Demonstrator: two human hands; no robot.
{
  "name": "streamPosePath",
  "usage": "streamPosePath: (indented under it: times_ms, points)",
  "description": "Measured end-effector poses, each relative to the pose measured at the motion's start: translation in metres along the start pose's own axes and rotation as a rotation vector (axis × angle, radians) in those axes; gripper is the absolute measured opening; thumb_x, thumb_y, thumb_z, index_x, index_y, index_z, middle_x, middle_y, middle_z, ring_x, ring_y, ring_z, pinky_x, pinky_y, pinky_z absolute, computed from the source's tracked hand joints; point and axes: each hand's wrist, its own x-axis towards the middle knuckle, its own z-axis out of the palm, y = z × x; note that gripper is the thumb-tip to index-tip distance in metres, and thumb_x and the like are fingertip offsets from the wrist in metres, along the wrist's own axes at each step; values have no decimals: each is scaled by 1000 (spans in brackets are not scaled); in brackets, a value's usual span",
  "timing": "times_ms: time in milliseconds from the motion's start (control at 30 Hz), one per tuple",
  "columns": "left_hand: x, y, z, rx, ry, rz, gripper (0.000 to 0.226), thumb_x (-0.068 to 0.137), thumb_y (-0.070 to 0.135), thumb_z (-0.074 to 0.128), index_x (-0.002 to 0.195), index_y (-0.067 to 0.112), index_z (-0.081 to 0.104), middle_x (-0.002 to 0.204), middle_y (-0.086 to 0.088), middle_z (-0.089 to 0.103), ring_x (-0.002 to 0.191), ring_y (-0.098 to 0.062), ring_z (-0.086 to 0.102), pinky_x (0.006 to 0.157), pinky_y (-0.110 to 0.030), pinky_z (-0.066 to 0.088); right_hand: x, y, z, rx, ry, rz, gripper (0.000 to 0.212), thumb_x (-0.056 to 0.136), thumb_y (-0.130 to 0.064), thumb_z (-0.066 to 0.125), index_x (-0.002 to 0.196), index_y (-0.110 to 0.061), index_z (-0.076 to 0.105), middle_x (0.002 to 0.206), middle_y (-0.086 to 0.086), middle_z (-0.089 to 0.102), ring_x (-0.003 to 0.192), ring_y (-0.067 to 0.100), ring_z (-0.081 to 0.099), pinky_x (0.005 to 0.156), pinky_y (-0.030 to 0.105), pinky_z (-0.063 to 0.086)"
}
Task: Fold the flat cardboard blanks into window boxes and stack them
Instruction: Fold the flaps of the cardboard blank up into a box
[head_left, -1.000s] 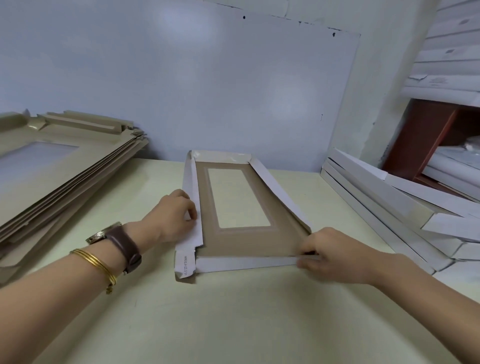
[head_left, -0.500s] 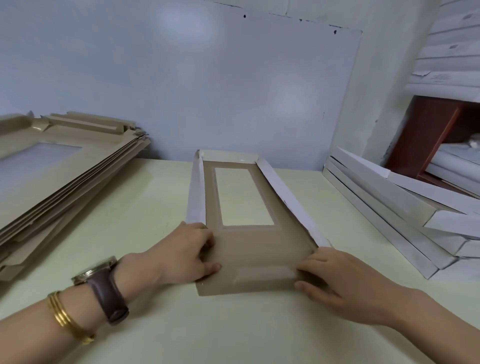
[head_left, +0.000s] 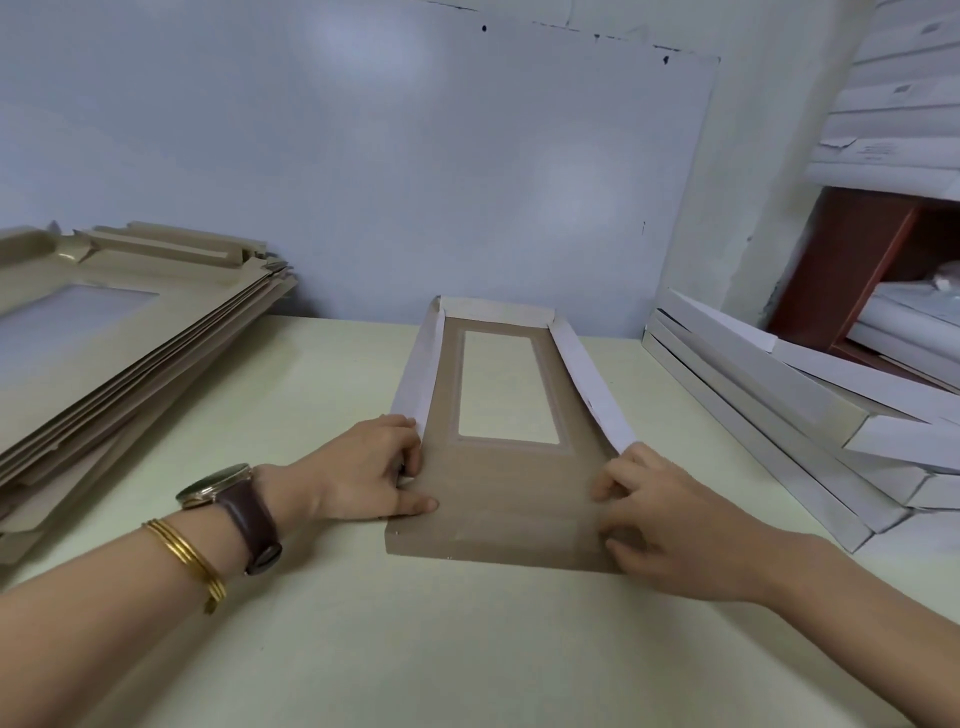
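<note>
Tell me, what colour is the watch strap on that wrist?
Dark brown; the watch strap shows best in the head view.

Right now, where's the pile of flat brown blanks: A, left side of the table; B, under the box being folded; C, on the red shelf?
A: the flat brown blanks lie piled on the table at the left, apart from the half-folded box.
</note>
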Motion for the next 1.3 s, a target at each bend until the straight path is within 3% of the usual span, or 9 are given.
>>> streamPosePath:
  times_ms: [100, 200, 300, 400, 600, 800, 967, 1100, 1300]
  points:
    - [2, -4, 0, -28, 3, -36, 43, 67, 47, 82, 78, 15, 55, 97, 2, 54, 114, -4, 47, 93, -26, 41, 3, 5, -1, -70, -4, 54, 18, 85, -32, 49, 86, -28, 67, 122, -10, 40, 114, 15, 29, 90, 30, 26]
    - [2, -5, 2, -16, 33, -45, 43, 67, 49, 81, 76, 17, 53, 89, 7, 51, 93, -11, 51, 78, -23, 41, 1, 11, 2, -25, -8, 64, 19, 87, -29, 51, 94, -29, 68, 133, -7, 33, 122, 13, 26, 92, 27, 25]
    - [-1, -3, 5, 19, 71, -6, 40, 70, 50, 78, 74, 22, 50, 83, 7, 50, 83, -13, 46, 75, -24, 41, -3, 11, 4, 197, 74, 84, 33, 82, -19, 60, 115, -27, 63, 132, -7, 32, 118, 4, 38, 91, 11, 34]
    - [-6, -2, 8, 25, 96, 25, 34, 73, 49, 75, 75, 28, 49, 87, 12, 51, 90, -10, 45, 84, -26, 43, -5, 11, 4, 317, 134, 199, 42, 83, -22, 62, 124, -29, 53, 125, -13, 33, 110, -10, 41, 82, 1, 33]
    - [-18, -2, 16, 29, 192, 60, 31, 77, 46, 72, 97, 24, 62, 104, 14, 45, 107, -7, 32, 91, -17, 34, -17, 16, -1, 297, 42, 331, 19, 76, -25, 61, 95, -21, 62, 93, -11, 58, 99, 7, 48, 83, 20, 43]
    - [-34, -3, 20, -110, 265, 26, 35, 77, 35, 74, 95, 25, 46, 93, 12, 51, 90, -5, 44, 72, -19, 39, -35, 30, -1, 426, -54, 327, 62, 69, 4, 62, 121, -30, 56, 118, -21, 55, 111, -8, 49, 90, 6, 35]
    - [-37, -4, 16, -113, 260, 53, 28, 73, 31, 79, 78, 22, 53, 91, 13, 58, 89, -5, 52, 73, -19, 41, -36, 38, 13, 321, 133, 215, 52, 71, 18, 56, 113, -10, 68, 111, -4, 68, 105, 17, 64, 90, 29, 49]
    - [-37, -5, 14, -126, 254, 35, 22, 69, 26, 82, 76, 20, 61, 95, 10, 54, 88, -4, 55, 71, -9, 38, -35, 41, 20, 341, 226, 171, 29, 78, 12, 69, 103, -3, 73, 107, -1, 71, 99, 18, 69, 87, 30, 52]
    - [-42, -4, 12, -189, 335, 58, 47, 65, 19, 83, 83, 23, 39, 88, 9, 51, 82, -4, 48, 68, -14, 39, -29, 45, 17, 389, 164, 251, 22, 89, -2, 65, 101, -17, 75, 101, -11, 71, 100, 9, 64, 88, 34, 52]
